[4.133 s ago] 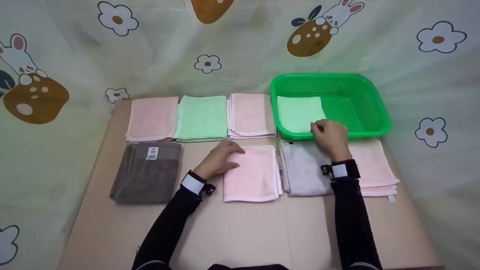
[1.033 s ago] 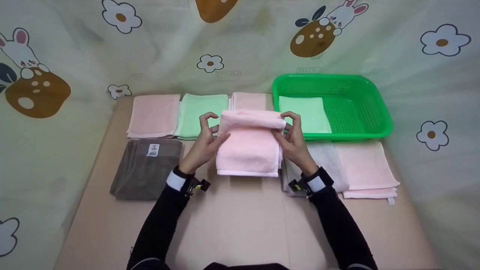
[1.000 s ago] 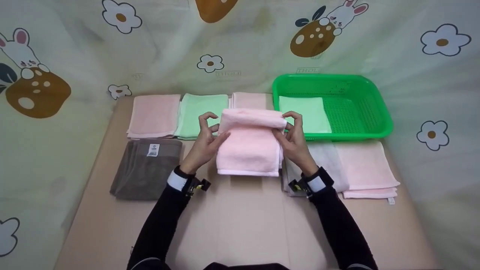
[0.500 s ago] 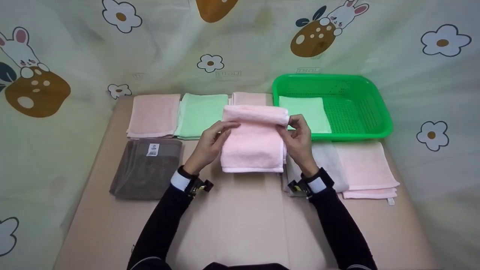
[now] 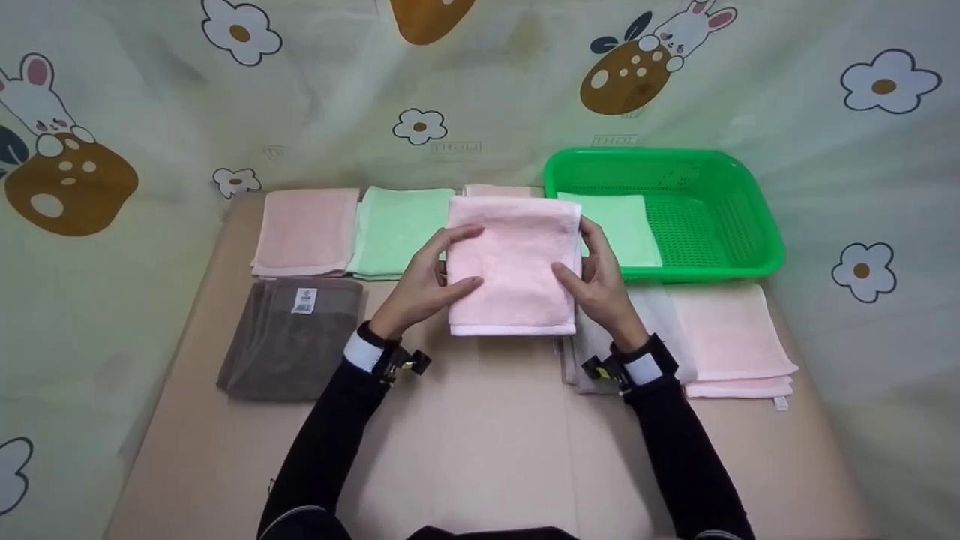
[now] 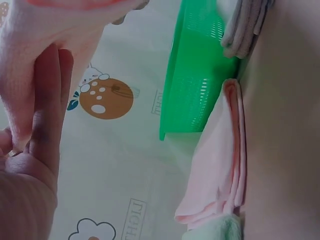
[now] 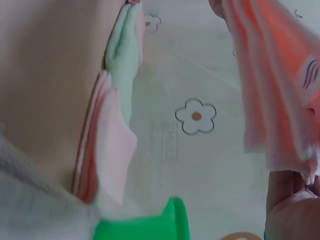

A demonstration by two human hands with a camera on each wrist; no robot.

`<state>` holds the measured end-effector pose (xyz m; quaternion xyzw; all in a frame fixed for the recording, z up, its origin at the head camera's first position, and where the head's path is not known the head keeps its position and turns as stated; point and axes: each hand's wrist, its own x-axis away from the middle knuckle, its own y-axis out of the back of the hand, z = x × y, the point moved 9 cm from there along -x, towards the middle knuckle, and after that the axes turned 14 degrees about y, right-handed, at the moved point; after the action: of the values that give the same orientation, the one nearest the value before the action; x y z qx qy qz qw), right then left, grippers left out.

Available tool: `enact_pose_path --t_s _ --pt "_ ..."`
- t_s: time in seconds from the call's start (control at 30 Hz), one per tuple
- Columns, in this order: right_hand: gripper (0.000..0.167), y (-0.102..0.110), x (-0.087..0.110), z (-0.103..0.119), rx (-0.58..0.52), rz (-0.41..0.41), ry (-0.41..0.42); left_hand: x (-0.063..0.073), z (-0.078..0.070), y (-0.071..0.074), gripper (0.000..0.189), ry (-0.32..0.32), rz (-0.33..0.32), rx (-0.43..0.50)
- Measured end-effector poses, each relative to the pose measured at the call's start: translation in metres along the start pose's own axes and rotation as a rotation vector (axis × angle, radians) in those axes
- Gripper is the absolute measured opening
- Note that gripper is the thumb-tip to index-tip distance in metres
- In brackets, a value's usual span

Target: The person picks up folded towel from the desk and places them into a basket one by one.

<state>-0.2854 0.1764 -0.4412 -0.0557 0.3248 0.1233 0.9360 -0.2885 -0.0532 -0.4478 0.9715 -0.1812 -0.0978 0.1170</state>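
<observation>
A folded pink towel point(image 5: 517, 262) is held up above the table between both hands. My left hand point(image 5: 424, 281) grips its left side, thumb on the front face and fingers at the edge. On the opposite side my right hand point(image 5: 606, 281) grips it the same way, with its fingers partly hidden behind the cloth. The right wrist view shows the stacked layers of this pink towel point(image 7: 270, 90) and a small striped mark on it. In the left wrist view, the left hand point(image 6: 42, 145) pinches the hanging cloth.
A green basket point(image 5: 720, 262) at the back right contains a light green towel point(image 5: 619, 232). Along the back lie a pink towel point(image 5: 307, 232) and a green towel point(image 5: 405, 232). A grey-brown towel point(image 5: 300, 352) sits front left; a pale grey towel point(image 5: 652, 330) and another pink towel point(image 5: 735, 337) sit right.
The pink towel was lifted off the table by both hands. Its rolled-over top edge has since been flattened upright, and it has risen slightly. The right hand left the basket earlier.
</observation>
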Motion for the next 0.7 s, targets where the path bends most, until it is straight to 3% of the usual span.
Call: enact_pose_path --t_s 0.17,0.37,0.5,0.7 --pt "0.069 0.021 -0.008 0.002 0.031 -0.016 -0.040 -0.021 -0.007 -0.014 0.076 0.019 0.055 -0.008" --pt "0.079 0.055 -0.022 0.009 0.043 -0.024 -0.071 -0.059 -0.020 -0.034 0.084 0.024 0.086 -0.032" --pt "0.087 0.078 -0.029 0.013 0.047 -0.053 -0.086 -0.084 -0.027 -0.050 0.082 0.013 0.116 -0.101" --pt "0.085 0.107 -0.036 0.016 0.191 -0.091 -0.113 -0.111 -0.032 -0.071 0.081 0.044 0.144 -0.161"
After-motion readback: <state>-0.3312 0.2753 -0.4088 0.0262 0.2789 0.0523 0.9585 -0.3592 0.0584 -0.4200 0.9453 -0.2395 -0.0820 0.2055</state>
